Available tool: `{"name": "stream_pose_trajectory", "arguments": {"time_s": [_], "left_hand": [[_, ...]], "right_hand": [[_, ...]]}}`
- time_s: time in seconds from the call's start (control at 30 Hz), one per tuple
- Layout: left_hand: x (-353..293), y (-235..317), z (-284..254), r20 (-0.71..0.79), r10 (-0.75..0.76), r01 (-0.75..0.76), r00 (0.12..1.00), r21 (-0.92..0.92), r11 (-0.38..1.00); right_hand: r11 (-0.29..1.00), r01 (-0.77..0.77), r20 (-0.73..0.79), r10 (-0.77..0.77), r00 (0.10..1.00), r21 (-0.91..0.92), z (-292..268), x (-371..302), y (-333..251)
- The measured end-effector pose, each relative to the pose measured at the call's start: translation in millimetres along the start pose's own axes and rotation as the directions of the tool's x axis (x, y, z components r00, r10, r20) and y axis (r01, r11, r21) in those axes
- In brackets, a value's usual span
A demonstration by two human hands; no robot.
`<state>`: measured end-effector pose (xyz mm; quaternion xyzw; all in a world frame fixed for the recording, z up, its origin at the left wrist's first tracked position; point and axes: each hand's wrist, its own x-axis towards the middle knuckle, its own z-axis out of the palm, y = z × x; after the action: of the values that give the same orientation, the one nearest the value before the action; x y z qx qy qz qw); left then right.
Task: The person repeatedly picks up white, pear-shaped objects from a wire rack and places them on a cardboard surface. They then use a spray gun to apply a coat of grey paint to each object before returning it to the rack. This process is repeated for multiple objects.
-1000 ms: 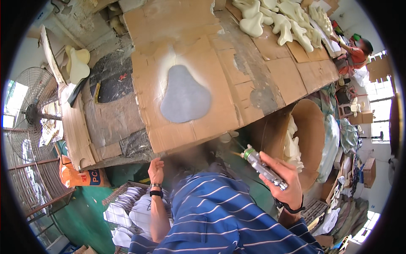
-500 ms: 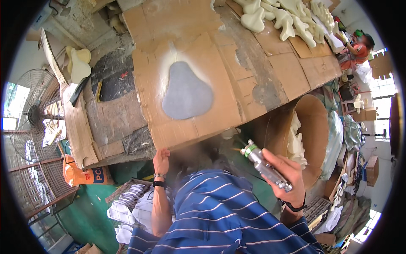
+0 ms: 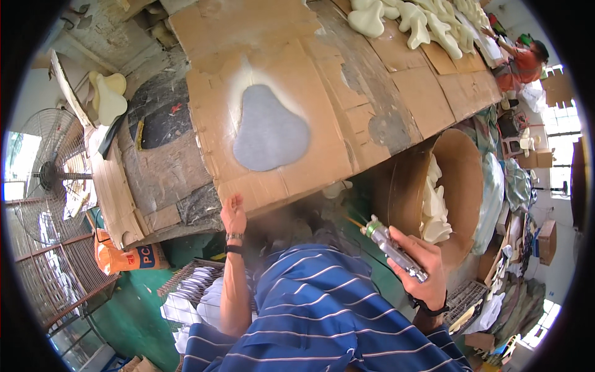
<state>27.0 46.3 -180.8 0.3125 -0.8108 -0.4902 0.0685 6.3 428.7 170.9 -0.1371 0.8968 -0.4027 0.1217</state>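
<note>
A spray gun (image 3: 390, 249), silver with a green ring near its nozzle, is gripped in my right hand (image 3: 423, 265). It points up and to the left, off the table's front edge. My left hand (image 3: 233, 215) is at that front edge with its fingers loosely stretched out and nothing in them; whether it touches the cardboard I cannot tell. Ahead of it, a grey saddle-shaped pad (image 3: 271, 130) lies flat on the cardboard sheet (image 3: 310, 158), wide end toward me. Pale overspray surrounds its narrow end.
Cream foam pieces (image 3: 412, 22) are heaped at the far right of the table. A large brown drum (image 3: 465, 186) holding more stands below its right side. At left are a fan (image 3: 46, 177), an orange sack (image 3: 114, 254) and a wire basket (image 3: 186, 288). A co-worker (image 3: 524, 65) is far right.
My left hand has risen slightly and moved a little left along the table edge. The spray gun has shifted slightly right and down in my right hand. The pad lies as before.
</note>
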Motion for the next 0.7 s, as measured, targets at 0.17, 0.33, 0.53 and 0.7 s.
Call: {"name": "stream_pose_trajectory", "arguments": {"time_s": [0.17,0.33,0.53,0.7], "left_hand": [[52,10,22,-0.125,0.019,-0.006,0.992,0.102,0.995],[90,19,41,-0.259,-0.047,0.008,0.965,-0.149,0.989],[117,10,62,-0.199,0.138,-0.075,0.970,0.297,0.952],[116,3,78,-0.116,0.204,-0.127,0.972,0.471,0.873]], "right_hand": [[0.995,0.046,0.089,-0.054,0.995,0.088,5,3,-4],[0.989,0.011,0.115,-0.028,0.993,0.146,9,5,-2],[0.999,-0.036,-0.054,0.037,0.998,0.015,-6,3,8],[0.997,0.037,-0.069,-0.032,0.997,0.062,-11,8,1]]}}
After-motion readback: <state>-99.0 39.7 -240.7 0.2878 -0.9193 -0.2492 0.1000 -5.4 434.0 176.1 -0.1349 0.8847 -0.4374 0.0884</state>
